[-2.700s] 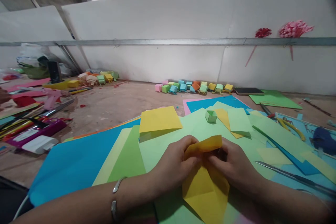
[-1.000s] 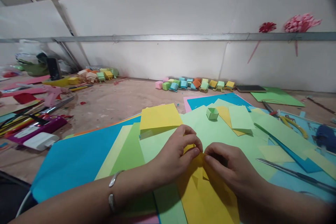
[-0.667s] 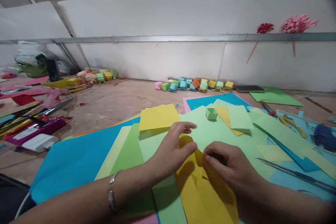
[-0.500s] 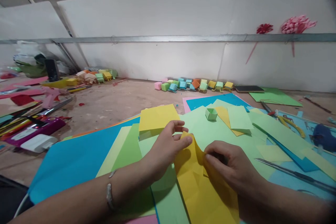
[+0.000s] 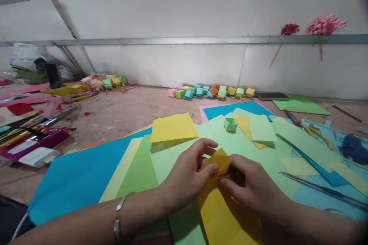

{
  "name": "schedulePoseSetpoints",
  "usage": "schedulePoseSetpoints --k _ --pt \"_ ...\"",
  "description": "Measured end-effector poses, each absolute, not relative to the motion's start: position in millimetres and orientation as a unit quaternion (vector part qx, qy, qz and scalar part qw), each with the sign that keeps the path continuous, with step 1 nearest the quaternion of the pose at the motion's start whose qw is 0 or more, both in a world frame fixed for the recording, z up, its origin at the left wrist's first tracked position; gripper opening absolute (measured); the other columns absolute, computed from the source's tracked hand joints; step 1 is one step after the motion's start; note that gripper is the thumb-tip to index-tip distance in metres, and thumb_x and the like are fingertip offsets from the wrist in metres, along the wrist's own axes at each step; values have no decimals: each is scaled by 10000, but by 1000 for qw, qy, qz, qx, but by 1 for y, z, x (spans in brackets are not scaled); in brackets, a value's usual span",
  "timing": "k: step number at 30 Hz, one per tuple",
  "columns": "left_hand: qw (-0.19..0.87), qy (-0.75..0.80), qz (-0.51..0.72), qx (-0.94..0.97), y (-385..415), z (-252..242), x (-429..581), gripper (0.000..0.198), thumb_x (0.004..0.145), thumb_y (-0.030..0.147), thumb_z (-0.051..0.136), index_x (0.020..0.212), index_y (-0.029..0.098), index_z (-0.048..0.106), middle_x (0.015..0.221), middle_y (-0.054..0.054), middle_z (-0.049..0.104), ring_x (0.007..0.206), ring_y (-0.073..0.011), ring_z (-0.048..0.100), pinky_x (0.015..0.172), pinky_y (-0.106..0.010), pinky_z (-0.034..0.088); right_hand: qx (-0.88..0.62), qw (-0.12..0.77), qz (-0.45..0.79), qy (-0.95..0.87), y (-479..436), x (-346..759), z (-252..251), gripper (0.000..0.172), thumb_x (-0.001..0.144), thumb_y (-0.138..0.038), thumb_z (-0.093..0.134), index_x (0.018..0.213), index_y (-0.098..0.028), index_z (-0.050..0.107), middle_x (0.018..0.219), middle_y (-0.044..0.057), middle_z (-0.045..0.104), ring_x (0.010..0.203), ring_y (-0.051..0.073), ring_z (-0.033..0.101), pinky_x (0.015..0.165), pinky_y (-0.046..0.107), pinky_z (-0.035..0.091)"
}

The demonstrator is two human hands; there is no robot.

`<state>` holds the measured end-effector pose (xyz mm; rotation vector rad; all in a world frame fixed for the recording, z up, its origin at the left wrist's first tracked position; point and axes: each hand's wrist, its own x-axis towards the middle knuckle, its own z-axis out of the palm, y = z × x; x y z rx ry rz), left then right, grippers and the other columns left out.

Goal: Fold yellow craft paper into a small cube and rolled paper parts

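A yellow-orange paper sheet [image 5: 227, 218] lies on pale green sheets near the table's front edge. My left hand [image 5: 188, 178] pinches its far corner, which is lifted and folded toward me. My right hand [image 5: 253, 189] is closed on the same sheet just right of the fold, fingertips pressing it. A small green folded paper box [image 5: 230, 124] sits beyond the hands. A square yellow sheet [image 5: 173, 128] lies to the upper left of my left hand.
Large blue paper [image 5: 77, 176] and green sheets cover the near table. A row of small coloured paper boxes [image 5: 211, 92] lines the white wall. A metal blade [image 5: 319, 189], yellow-handled scissors [image 5: 317, 136] and a phone [image 5: 271, 96] lie right; pens and a purple case [image 5: 37, 143] lie left.
My left hand let the flap open outward, then pulled the sheet's far corner back up and over into a fold. My right hand stayed on the sheet.
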<state>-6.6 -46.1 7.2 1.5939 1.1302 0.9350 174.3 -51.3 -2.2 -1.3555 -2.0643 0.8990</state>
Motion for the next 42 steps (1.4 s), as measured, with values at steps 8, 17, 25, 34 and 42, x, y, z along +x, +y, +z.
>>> schedulePoseSetpoints --k 8,17,25,34,42 --pt "423 398 368 726 -50 10 -4 200 752 73 604 916 181 639 922 -42 666 872 -183 632 804 -310 515 -507 260 350 -744 -49 177 -4 59 796 -253 545 783 -197 528 680 -8 592 598 135 488 532 248 377" --pt "325 422 354 769 -50 7 -7 199 785 68 581 840 204 716 811 -24 693 754 -160 630 710 -271 499 -508 259 353 -742 -49 176 -2 94 789 -269 556 721 -203 558 678 0 600 619 147 517 542 247 410" --pt "349 476 359 723 -50 11 -5 133 740 97 623 803 206 667 789 3 713 749 -170 637 709 -274 482 -459 263 426 -734 -53 175 2 150 817 -223 507 789 -199 652 743 2 671 678 158 595 581 240 458" --pt "377 482 321 723 -45 11 -7 222 716 98 579 913 202 576 887 -5 659 816 -174 584 713 -283 455 -494 273 376 -735 -46 180 1 186 820 -278 549 748 -175 686 698 22 690 634 178 614 543 261 473" --pt "451 491 343 661 -48 8 -7 136 766 234 556 838 212 443 745 18 529 656 -136 506 546 -242 416 -515 307 337 -726 -37 187 3 169 798 -255 571 759 -175 714 702 40 718 638 197 642 538 273 502"
